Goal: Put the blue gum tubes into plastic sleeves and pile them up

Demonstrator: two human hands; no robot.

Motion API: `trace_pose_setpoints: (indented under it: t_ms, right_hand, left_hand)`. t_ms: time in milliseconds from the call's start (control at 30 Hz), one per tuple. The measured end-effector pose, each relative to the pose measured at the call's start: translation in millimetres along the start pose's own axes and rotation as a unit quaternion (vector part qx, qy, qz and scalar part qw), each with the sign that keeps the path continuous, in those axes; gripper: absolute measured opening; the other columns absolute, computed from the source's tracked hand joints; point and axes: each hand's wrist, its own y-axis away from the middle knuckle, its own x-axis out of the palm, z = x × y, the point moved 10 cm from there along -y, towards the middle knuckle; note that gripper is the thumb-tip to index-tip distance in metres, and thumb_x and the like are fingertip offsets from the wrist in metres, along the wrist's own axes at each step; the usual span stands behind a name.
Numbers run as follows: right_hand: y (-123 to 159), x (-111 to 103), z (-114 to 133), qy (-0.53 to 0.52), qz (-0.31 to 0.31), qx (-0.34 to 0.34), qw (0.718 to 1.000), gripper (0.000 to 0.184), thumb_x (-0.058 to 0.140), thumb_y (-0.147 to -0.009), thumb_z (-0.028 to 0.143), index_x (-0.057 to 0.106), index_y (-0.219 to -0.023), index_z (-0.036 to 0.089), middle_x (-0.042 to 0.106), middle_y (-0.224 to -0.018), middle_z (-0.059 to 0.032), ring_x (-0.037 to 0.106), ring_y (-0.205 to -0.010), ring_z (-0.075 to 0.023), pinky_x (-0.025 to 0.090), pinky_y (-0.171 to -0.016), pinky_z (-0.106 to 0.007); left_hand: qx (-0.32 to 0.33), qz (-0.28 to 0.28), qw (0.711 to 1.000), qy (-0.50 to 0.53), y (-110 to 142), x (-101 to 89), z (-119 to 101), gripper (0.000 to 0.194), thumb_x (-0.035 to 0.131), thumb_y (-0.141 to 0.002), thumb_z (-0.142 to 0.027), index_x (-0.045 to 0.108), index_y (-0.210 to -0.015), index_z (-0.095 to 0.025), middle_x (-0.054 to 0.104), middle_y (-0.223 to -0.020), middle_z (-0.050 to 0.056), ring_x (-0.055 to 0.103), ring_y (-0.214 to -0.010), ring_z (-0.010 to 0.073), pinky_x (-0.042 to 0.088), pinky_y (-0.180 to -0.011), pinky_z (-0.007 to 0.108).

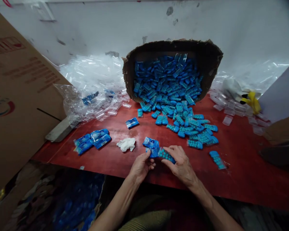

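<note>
One white wad (pixel 126 144) near blue packets (pixel 98 137)

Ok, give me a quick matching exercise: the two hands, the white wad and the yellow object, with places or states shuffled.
1. Left hand
2. Right hand
3. White wad
4. Yellow object

A. among clear cases at right
B. holds a bead-filled case
C. crumpled on the red table
D. holds a blue packet

Pairs: 1-D; 2-B; 3-C; 4-A
</note>
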Motion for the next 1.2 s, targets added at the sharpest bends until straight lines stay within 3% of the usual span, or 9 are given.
trace_pose_setpoints:
  t_ms: [233, 433, 600, 800, 967, 1067, 1200]
  right_hand:
    - [1.6, 5.8, 2.4, 0.001, 0.058, -0.035, 0.998, 0.037, 0.056, -0.076, 0.028, 0.053, -0.112, 0.022, 0.056, -0.091, -0.0080, 0.048, -0.084, -0.0211, 0.043, -0.072, -0.037]
    - [-0.2, 8.1, 0.1, -0.080, 0.096, -0.002, 0.992, 0.035, 0.059, -0.073, 0.029, 0.054, -0.107, 0.023, 0.056, -0.092, -0.0064, 0.050, -0.086, -0.0203, 0.043, -0.076, -0.036]
    - [5.8, 13.6, -12.8, -0.104, 0.049, 0.088, 0.989, 0.046, 0.061, -0.071, 0.030, 0.044, -0.113, 0.020, 0.053, -0.093, -0.0066, 0.051, -0.086, -0.0202, 0.044, -0.077, -0.036]
    - [8.0, 23.1, -5.4, -0.077, -0.021, 0.060, 0.995, 0.035, 0.058, -0.073, 0.027, 0.047, -0.105, 0.019, 0.053, -0.092, -0.0086, 0.050, -0.086, -0.0221, 0.045, -0.075, -0.038]
    - [3.5, 23.4, 8.0, -0.104, -0.017, 0.027, 0.994, 0.034, 0.054, -0.076, 0.024, 0.049, -0.109, 0.020, 0.055, -0.102, -0.0103, 0.047, -0.097, -0.0248, 0.041, -0.084, -0.044]
    - [2.8, 29.5, 3.2, -0.245, 0.045, 0.059, 0.967, 0.034, 0.052, -0.077, 0.021, 0.050, -0.111, 0.023, 0.053, -0.111, -0.0072, 0.046, -0.104, -0.0214, 0.037, -0.091, -0.042]
    - [7.8, 46.5, -20.9, -0.475, 0.079, 0.165, 0.861, 0.044, 0.058, -0.072, 0.023, 0.046, -0.115, 0.026, 0.052, -0.109, -0.0045, 0.050, -0.100, -0.0183, 0.041, -0.086, -0.036]
  left_hand:
    - [0.027, 0.025, 0.998, -0.043, 5.4, 7.1, -11.2, 0.022, 0.060, -0.068, -0.034, 0.053, -0.066, -0.013, 0.054, -0.047, 0.000, 0.052, -0.042, 0.0104, 0.036, -0.039, 0.018]
    - [0.073, 0.038, 0.991, -0.107, 7.3, 11.1, -24.2, 0.026, 0.063, -0.065, -0.036, 0.053, -0.063, -0.013, 0.055, -0.046, 0.000, 0.050, -0.040, 0.0094, 0.034, -0.039, 0.018]
    - [0.102, 0.009, 0.988, -0.119, 6.9, 12.6, -33.8, 0.027, 0.065, -0.062, -0.036, 0.055, -0.068, -0.013, 0.058, -0.051, 0.001, 0.052, -0.043, 0.0102, 0.037, -0.040, 0.019]
    - [0.067, 0.033, 0.997, -0.027, 6.3, 24.5, -20.1, 0.033, 0.069, -0.059, -0.031, 0.055, -0.084, -0.014, 0.061, -0.066, 0.002, 0.055, -0.052, 0.0116, 0.043, -0.047, 0.022]
    - [0.053, 0.017, 0.998, 0.033, 5.0, 18.1, -15.1, 0.024, 0.067, -0.062, -0.024, 0.056, -0.082, -0.014, 0.062, -0.069, 0.002, 0.057, -0.056, 0.0114, 0.046, -0.051, 0.023]
    - [0.028, -0.001, 0.999, 0.038, 5.5, 10.2, -14.4, 0.020, 0.065, -0.065, -0.023, 0.057, -0.081, -0.015, 0.063, -0.069, 0.001, 0.058, -0.056, 0.0115, 0.047, -0.050, 0.023]
    - [-0.016, 0.046, 0.998, 0.029, 8.4, 17.2, -6.5, 0.018, 0.062, -0.068, -0.023, 0.059, -0.083, -0.014, 0.064, -0.073, 0.004, 0.059, -0.057, 0.0119, 0.047, -0.049, 0.021]
